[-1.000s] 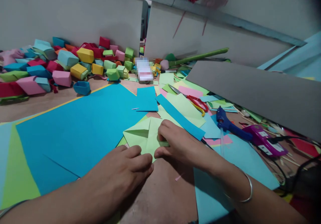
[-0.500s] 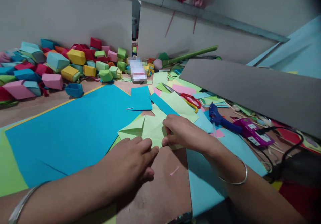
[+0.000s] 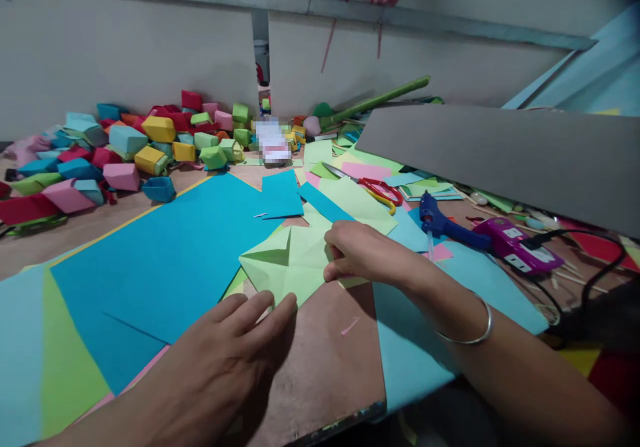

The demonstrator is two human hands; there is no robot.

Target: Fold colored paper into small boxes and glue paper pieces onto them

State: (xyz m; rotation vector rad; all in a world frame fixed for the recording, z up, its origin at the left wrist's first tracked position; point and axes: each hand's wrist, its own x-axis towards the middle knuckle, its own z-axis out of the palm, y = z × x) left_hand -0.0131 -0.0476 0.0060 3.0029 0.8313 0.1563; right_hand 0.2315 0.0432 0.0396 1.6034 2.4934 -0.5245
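A creased light green paper (image 3: pixel 304 267) lies in front of me, with a raised fold on its left part. My right hand (image 3: pixel 365 252) is closed at the paper's right edge, thumb and bent fingers pinching it. At the near corner, my left hand (image 3: pixel 227 343) rests with its fingers stretched out and apart, the tips touching the paper. A blue strip of paper (image 3: pixel 327 203) lies just behind my right hand. To the left spreads a large blue sheet (image 3: pixel 165 260), partly beneath my left forearm.
Red-and-yellow-handled scissors (image 3: pixel 383 192), a blue glue gun (image 3: pixel 450 230) and a purple power strip (image 3: pixel 517 243) with a black cable lie at right. Several small coloured paper boxes (image 3: pixel 160 130) are heaped at back left. A grey board (image 3: pixel 500 160) slants across the right.
My left hand has drawn back toward me and left, its fingers spreading along the near corner, which now lies uncovered. My right hand keeps its hold on the right edge. The view has shifted slightly.
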